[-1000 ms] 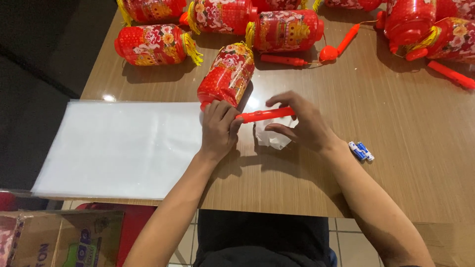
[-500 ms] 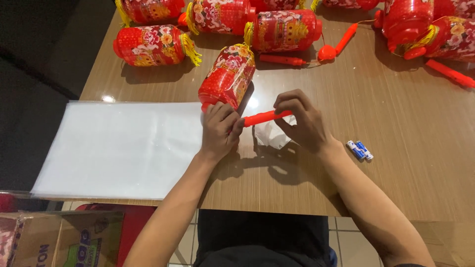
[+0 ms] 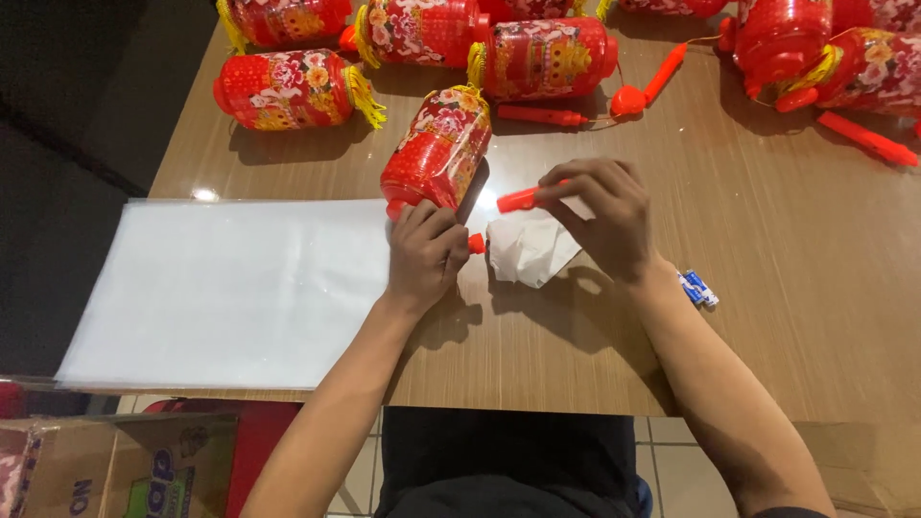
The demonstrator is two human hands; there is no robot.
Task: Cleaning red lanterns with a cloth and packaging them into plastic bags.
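My left hand (image 3: 425, 254) is curled around one end of a thin orange-red plastic stick (image 3: 519, 200), whose tip pokes out by my knuckles. My right hand (image 3: 600, 216) pinches the stick's other end together with a crumpled white tissue (image 3: 526, 251) that hangs under it. Just above my left hand lies a red flower-patterned lantern (image 3: 438, 149) with a yellow tassel, resting on the brown wooden table (image 3: 767, 288).
Several more red lanterns (image 3: 288, 88) and loose red sticks (image 3: 868, 139) crowd the table's far side. A stack of clear plastic sheets (image 3: 230, 288) lies at the left. Small blue-and-white batteries (image 3: 697, 288) sit by my right wrist. A cardboard box (image 3: 125, 470) stands below left.
My right hand has lifted its end of the stick and pulled the tissue along it. The left hand has stayed closed on the near end.
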